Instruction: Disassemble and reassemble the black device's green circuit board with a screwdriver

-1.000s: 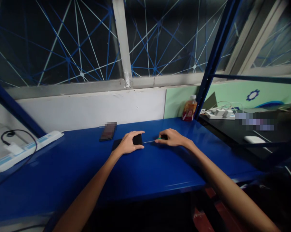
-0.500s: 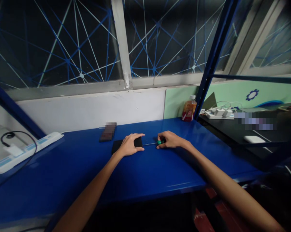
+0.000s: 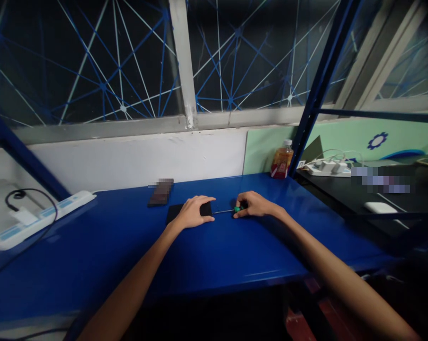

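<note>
A flat black box [image 3: 206, 208] lies on the blue table, partly covered by my left hand [image 3: 192, 212]. My thumb and fingers are spread across it, gripping along its two long sides. To the right, my right hand [image 3: 253, 204] is closed around the green handle of a screwdriver [image 3: 224, 211]. Its thin metal shaft points left, nearly level, with the tip at the box's right end. Whether the tip touches the box I cannot tell. A few tiny dark specks, too small to name, lie just above the shaft.
Behind my left hand lies a dark phone-like slab [image 3: 161, 192], partly blurred out. A bottle [image 3: 282, 160] stands at the table's back right corner. On the left is a white power strip [image 3: 63, 208] with a black cable. Blue frame posts [image 3: 313, 102] rise at both sides.
The whole view has shifted slightly, so everything sits a little further right. Both hands keep their places on the box and the screwdriver; the tip seems slightly further from the box's end.
</note>
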A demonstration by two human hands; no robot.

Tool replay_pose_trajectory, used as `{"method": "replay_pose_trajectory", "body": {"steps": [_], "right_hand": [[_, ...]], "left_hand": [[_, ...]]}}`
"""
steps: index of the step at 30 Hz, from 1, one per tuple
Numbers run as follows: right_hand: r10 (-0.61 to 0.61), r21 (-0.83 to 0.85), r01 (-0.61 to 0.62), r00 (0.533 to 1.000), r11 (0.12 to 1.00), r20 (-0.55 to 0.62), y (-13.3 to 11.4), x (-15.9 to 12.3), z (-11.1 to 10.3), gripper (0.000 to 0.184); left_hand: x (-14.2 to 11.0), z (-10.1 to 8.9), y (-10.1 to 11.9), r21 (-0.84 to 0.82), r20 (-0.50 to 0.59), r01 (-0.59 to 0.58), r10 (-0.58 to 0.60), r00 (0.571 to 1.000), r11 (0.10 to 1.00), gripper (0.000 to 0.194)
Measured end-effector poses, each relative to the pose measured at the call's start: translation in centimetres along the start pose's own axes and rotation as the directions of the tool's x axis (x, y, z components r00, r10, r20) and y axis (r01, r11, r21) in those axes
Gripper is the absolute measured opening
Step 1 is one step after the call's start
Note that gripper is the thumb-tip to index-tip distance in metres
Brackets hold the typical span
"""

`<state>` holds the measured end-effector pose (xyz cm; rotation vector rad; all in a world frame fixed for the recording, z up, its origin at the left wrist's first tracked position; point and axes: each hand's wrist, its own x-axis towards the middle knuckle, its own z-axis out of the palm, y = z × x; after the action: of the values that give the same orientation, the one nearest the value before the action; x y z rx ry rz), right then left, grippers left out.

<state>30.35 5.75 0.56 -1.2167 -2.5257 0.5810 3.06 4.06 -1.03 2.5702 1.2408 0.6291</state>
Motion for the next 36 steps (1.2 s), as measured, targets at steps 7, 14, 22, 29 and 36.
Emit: {"method": "replay_pose_trajectory", "body": {"steps": [7,14,22,29,36], "right_hand": [[0.019,-0.003,-0.019,1.0,1.0,-0.007,-0.7,-0.1,0.2,0.039],[-0.036,0.073,0.035,0.999,0.997,0.004,-0.3,-0.2,-0.3,0.038],[-0.043,0.093,0.039,0.998,0.995,0.036,0.4,0.2,0.0,0.041],[-0.086,0.118,0.076,0.993,0.99,0.084,0.1,0.6,0.3,0.039],[-0.088,0.314,0.059,0.993,0.947,0.077,0.5,-0.2,0.3,0.034]], "left_hand": [[0.0,-0.4,0.3,-0.019,0.031,0.007,-0.006,0.999,1.0,0.051],[0.1,-0.4,0.1,-0.076,0.072,-0.041,0.047,0.996,0.996,0.019],[0.0,-0.4,0.2,-0.053,0.088,-0.049,0.054,0.995,0.997,0.016],[0.2,-0.3,0.4,-0.01,0.091,-0.046,0.047,0.995,0.999,0.015],[-0.1,-0.1,0.2,0.007,0.082,-0.058,0.058,0.995,0.998,0.016]]}}
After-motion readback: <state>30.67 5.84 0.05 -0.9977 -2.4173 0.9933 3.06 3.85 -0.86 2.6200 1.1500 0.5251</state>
